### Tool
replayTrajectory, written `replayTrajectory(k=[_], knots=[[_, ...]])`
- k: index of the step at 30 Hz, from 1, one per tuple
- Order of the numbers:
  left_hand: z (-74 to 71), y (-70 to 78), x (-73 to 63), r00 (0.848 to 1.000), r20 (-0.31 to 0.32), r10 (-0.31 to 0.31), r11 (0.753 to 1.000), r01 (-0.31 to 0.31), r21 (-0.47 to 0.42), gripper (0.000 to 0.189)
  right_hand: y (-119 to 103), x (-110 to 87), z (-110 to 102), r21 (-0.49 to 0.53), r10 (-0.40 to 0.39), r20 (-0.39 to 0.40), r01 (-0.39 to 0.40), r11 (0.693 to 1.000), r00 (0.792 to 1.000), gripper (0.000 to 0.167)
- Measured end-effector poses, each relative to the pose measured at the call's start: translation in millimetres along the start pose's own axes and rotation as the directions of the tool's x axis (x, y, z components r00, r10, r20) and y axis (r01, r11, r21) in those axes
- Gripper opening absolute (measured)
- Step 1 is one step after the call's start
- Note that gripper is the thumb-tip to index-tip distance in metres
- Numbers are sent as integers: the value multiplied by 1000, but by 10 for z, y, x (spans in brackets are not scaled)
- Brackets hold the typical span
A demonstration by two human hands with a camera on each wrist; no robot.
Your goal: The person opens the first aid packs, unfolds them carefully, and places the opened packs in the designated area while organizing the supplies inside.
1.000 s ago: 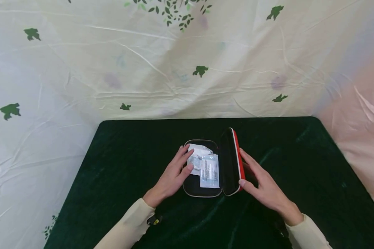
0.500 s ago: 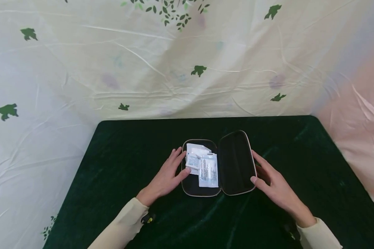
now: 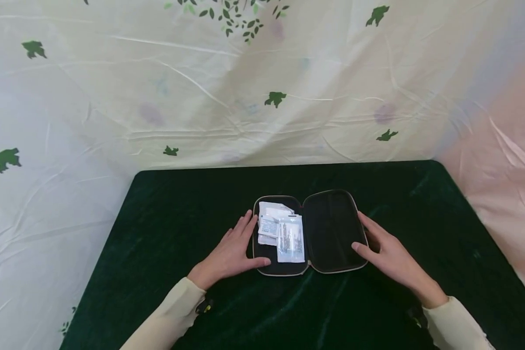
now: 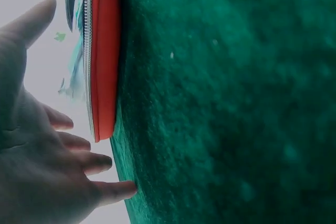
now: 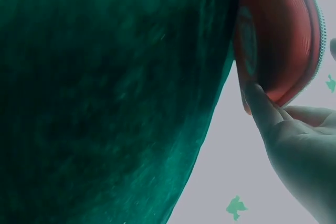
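Note:
A red zippered case lies spread open on the dark green cloth, its black inside facing up. White printed packets overlap one another in its left half. My left hand rests along the left rim, fingers straight and thumb reaching over the front left corner; the left wrist view shows its red side and zipper near the spread fingers. My right hand holds the lid's right edge, thumb on the inner face and fingers behind. In the right wrist view the lid's red outside is tilted above the cloth, a finger beneath it.
The green velvety cloth covers the table, whose far edge runs behind the case. A pale curtain with green leaf and bird prints hangs behind and at both sides.
My right hand has swung the lid rightward and down, from nearly upright to almost flat. My left hand has drawn back from over the packets to the case's left rim.

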State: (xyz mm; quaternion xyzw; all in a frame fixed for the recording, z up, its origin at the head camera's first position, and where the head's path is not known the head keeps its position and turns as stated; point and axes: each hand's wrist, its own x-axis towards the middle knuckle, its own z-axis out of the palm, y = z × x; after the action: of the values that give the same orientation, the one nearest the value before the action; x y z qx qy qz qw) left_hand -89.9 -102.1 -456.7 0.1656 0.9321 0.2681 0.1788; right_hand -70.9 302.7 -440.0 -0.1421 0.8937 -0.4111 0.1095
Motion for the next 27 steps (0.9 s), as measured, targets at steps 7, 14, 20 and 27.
replayTrajectory(k=[7,14,20,27], knots=[[24,-40,-28,999,15,37,998,-38,46,118,97,53,-41,-71,-18,32,20,997,999,78],[41,-93,-82,1000,-11,15,1000,-15,-6,116,93,135,-14,-35,-18,67,20,999,998,80],[27,-134,-159,1000,-21,3,1000,-4,-29,115,64,209,-16,-38,-34,76,37,999,997,78],[38,-169,-183,1000,-7,16,1000,-16,8,116,111,247,4,-124,29,86,-18,992,996,83]])
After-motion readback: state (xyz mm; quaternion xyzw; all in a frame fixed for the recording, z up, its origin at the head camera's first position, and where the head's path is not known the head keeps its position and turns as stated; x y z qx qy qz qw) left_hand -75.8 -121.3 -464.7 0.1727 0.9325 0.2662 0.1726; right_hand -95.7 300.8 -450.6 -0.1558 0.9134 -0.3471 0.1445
